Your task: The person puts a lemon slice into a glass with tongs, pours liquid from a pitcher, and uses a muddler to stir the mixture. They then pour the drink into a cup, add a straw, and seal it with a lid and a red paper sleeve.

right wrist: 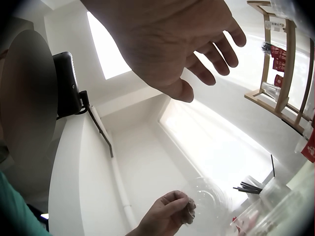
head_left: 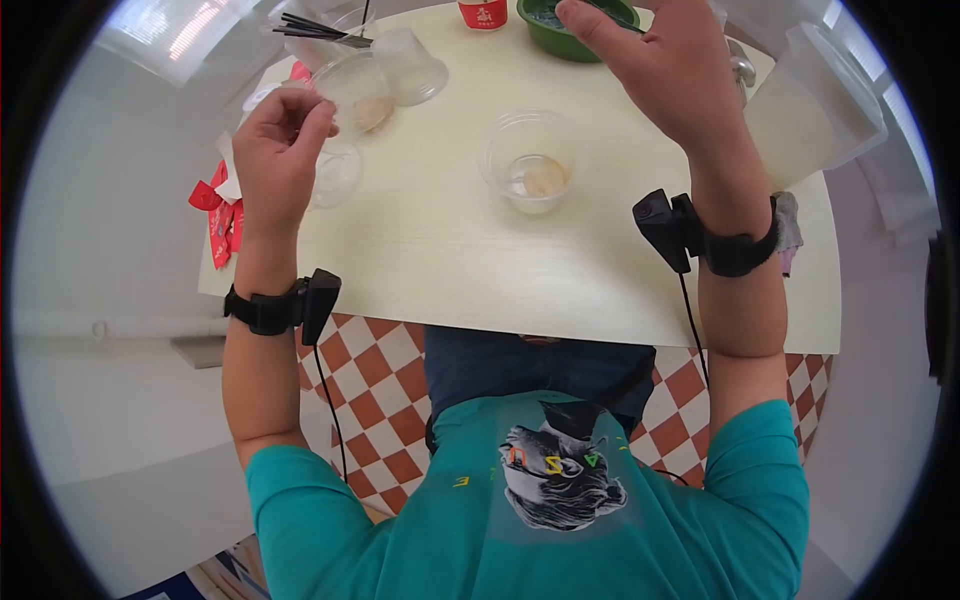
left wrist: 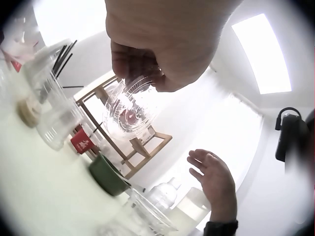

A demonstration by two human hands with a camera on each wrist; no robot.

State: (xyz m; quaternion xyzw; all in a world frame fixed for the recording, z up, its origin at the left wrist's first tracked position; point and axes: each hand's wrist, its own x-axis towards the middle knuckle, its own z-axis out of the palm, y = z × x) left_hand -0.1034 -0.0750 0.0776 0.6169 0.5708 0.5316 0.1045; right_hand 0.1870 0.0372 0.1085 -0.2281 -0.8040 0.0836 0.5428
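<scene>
Clear lid (left wrist: 129, 110), pinched between my left hand's (head_left: 280, 160) fingertips, is up and to the left of the open cup (head_left: 503, 150). Pale stuff (head_left: 545, 177) already lies inside that cup; I judge it uncovered so far. My right hand (right wrist: 172, 44), fingers spread, holds nothing beyond it. Only the wrist views show the wooden stand (right wrist: 287, 64); only the head view shows the cup's contents plainly.

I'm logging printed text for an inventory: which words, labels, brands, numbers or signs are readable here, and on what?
"E", yellow, on the teal T-shirt.
"S", yellow, on the same T-shirt; I can't surely read the other coloured letters.
White marks on the red-and-white cup: too blurred.
Marks on the red wrappers: too small.
Marks on the red items by the wooden frame: too blurred.
No brand or number is readable.
</scene>
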